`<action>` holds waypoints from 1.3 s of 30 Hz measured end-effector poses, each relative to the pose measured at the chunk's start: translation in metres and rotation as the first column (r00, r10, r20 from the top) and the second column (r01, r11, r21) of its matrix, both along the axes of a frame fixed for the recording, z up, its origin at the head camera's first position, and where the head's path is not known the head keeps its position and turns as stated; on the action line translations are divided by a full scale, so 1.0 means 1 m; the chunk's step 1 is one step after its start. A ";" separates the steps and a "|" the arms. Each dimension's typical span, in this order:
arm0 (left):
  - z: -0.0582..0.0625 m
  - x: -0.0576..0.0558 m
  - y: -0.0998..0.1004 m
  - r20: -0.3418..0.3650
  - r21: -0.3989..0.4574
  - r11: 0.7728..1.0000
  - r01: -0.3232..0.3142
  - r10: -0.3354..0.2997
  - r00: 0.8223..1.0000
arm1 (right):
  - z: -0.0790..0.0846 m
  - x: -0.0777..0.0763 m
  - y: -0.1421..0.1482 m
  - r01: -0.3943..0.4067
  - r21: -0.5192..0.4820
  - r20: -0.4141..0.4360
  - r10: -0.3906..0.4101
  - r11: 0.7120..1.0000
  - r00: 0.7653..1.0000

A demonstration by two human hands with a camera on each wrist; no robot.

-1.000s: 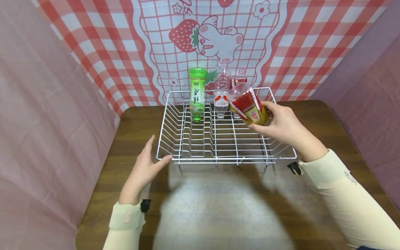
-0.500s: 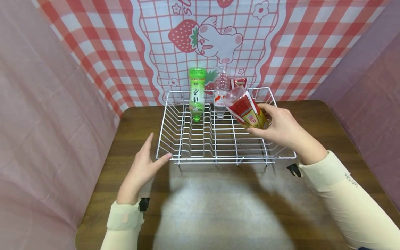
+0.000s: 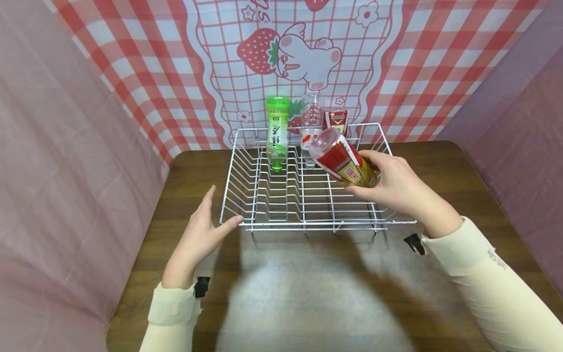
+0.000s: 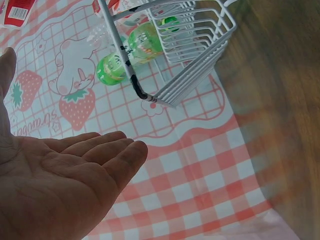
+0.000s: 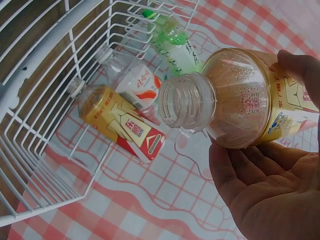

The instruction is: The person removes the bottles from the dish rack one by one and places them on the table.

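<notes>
My right hand (image 3: 396, 185) grips a red-and-yellow plastic bottle (image 3: 345, 160) above the white wire dish rack (image 3: 318, 223). The bottle is tilted, its base up toward the back left. In the right wrist view its clear threaded mouth (image 5: 187, 101) has no cap. Along the rack's back side, neck down, stand a green bottle (image 3: 277, 128), a clear bottle (image 3: 311, 134) and a second red-and-yellow bottle (image 3: 336, 119), partly hidden by the held one. By the rack's front left corner, my left hand (image 3: 199, 239) holds nothing, its fingers extended and thumb tip close to the rim.
The rack stands on a brown wooden table (image 3: 176, 200), near a red-and-white checked cloth (image 3: 145, 63) that hangs behind. Pink curtains (image 3: 66, 161) close off both sides. A light patch (image 3: 308, 293) lies on the tabletop in front of the rack.
My right hand has lowered slightly toward the front, and its bottle has shifted down and left, uncovering more of the bottle behind. My left hand has barely moved.
</notes>
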State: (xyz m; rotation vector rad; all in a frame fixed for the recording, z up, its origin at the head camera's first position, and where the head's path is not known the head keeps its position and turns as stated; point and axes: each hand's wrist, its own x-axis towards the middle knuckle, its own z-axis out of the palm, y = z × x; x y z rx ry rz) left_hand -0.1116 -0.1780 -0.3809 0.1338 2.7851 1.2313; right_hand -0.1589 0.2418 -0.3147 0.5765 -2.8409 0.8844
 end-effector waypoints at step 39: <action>0.028 0.001 0.012 -0.104 -0.040 0.989 0.141 -0.144 0.984 | 0.004 0.019 -0.014 -0.178 0.026 -0.114 0.180 0.984 0.977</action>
